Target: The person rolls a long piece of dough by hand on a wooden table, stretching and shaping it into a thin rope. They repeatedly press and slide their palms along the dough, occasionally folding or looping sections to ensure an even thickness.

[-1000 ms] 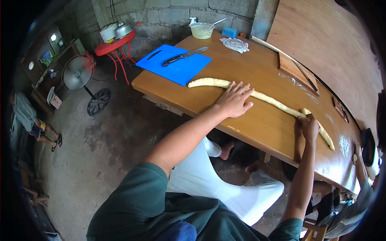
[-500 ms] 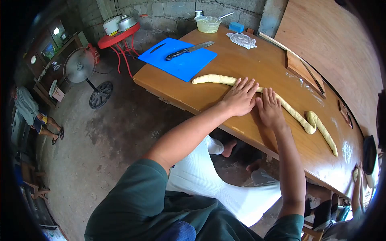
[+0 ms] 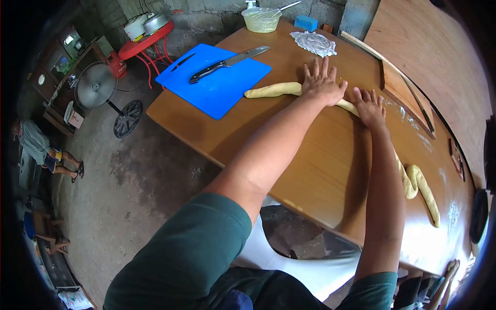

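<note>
A long rope of pale dough (image 3: 271, 90) lies across the wooden table (image 3: 310, 160). My left hand (image 3: 321, 80) rests flat on the rope, fingers spread, palm down. Just to its right, my right hand (image 3: 370, 106) also presses flat on the rope. The dough runs on under my right forearm and ends in a kinked loop (image 3: 419, 187) near the table's right part. Neither hand grips anything.
A blue cutting board (image 3: 212, 85) with a black-handled knife (image 3: 227, 63) sits left of the dough. A bowl with a utensil (image 3: 262, 19), a blue block (image 3: 306, 22) and a crumpled cloth (image 3: 313, 43) stand at the far edge. A fan (image 3: 95, 92) and red stool (image 3: 142, 44) stand on the floor.
Both hands have slid forward over the rope, away from me, with arms stretched out. A second ago my right hand was far right at the dough's bend; it came beside the left.
</note>
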{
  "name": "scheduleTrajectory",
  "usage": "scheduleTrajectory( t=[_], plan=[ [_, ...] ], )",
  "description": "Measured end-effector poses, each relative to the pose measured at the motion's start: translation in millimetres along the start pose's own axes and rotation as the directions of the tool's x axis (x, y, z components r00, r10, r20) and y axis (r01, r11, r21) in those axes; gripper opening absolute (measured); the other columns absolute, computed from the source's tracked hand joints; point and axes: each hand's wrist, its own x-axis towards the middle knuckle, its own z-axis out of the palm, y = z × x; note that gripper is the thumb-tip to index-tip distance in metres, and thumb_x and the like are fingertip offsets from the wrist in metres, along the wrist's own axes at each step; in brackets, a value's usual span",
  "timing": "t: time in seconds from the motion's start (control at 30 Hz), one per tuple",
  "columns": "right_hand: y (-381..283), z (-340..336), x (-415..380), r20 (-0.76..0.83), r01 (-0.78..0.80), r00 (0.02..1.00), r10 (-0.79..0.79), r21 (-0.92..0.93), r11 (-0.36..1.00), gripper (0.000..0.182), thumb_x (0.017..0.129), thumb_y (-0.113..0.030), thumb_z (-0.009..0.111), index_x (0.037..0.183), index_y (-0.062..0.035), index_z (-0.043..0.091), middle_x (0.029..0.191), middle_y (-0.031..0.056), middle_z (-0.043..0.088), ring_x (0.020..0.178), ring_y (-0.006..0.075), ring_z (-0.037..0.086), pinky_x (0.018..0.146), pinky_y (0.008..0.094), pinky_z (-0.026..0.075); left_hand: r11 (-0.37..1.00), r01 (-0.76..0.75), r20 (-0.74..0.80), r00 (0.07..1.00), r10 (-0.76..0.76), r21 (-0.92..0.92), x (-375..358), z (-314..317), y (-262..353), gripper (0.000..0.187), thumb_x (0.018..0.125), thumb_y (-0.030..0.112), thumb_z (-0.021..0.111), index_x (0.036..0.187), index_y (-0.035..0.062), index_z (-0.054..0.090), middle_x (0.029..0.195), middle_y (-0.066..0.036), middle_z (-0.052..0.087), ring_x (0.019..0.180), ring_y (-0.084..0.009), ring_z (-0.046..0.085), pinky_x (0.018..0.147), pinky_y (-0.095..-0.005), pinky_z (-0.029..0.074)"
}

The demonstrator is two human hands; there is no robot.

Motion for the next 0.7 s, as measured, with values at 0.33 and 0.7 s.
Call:
scheduleTrajectory(
  t=[0.33, 0.7],
  plan=[
    [20, 7, 95, -0.351, 0.079, 0.934, -0.061, 0.037, 0.996, 0.066, 0.104, -0.066, 0.049, 0.122, -0.007, 0.073, 0.131, 0.0187, 0.068, 0.131, 0.0373, 0.06, 0.114, 0.0536, 0.042, 0.978, -0.211, -0.306, 0.931, 0.199, -0.007, 117, 34, -17, 0.062, 0.107, 0.049, 0.051, 0.149, 0.004, 0.057, 0.172, -0.016, 0.031, 0.16, -0.0314, 0.027, 0.131, -0.048, 0.025],
    [15, -9, 9, -0.288, 0.294, 0.915, -0.282, 0.0, 0.956, 0.059, 0.107, -0.057, 0.048, 0.133, -0.0078, 0.068, 0.138, 0.0187, 0.066, 0.133, 0.0378, 0.06, 0.113, 0.0547, 0.045, 0.949, -0.309, -0.249, 0.916, 0.315, 0.065, 28, 16, -11, 0.058, 0.099, 0.045, 0.056, 0.147, 0.0125, 0.062, 0.164, -0.013, 0.048, 0.15, -0.0309, 0.047, 0.124, -0.0499, 0.036]
  ],
)
